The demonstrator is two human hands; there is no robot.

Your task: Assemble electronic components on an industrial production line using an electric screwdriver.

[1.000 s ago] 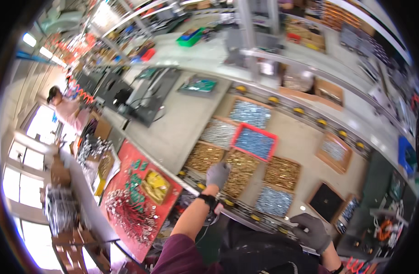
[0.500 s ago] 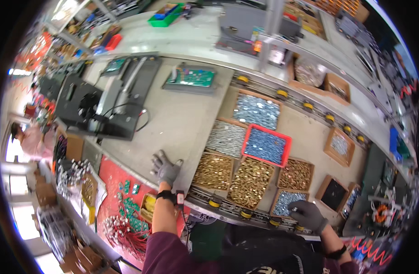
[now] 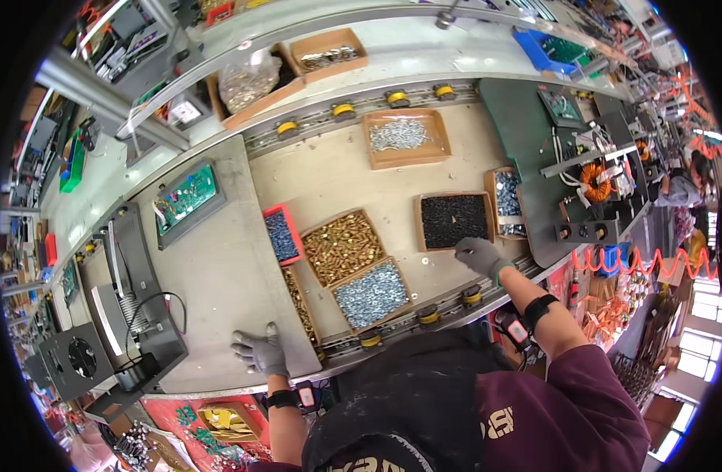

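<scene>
My left hand (image 3: 263,352), in a grey glove, rests with spread fingers on a flat metal plate (image 3: 215,291). The plate's right edge overlaps a red tray of bluish screws (image 3: 282,236) and a narrow strip of brass-coloured parts (image 3: 300,308). My right hand (image 3: 483,259), also gloved, is at the near right corner of a cardboard box of black screws (image 3: 454,222). Its fingers are curled together; what they hold, if anything, is hidden. Between my hands stand a box of brass-coloured fasteners (image 3: 343,248) and a box of small silvery pieces (image 3: 372,295).
A box of silver screws (image 3: 400,134) stands farther back. The plate carries a green circuit board (image 3: 186,200) and a dark housing with a fan (image 3: 82,355). At right, a dark green panel (image 3: 526,173) holds an orange-wound coil (image 3: 594,182). A coiled red hose (image 3: 652,263) hangs nearby.
The view has swung right. My right hand has moved from the silvery pieces to the black screws. The plate, under my left hand, now covers more of the boxes.
</scene>
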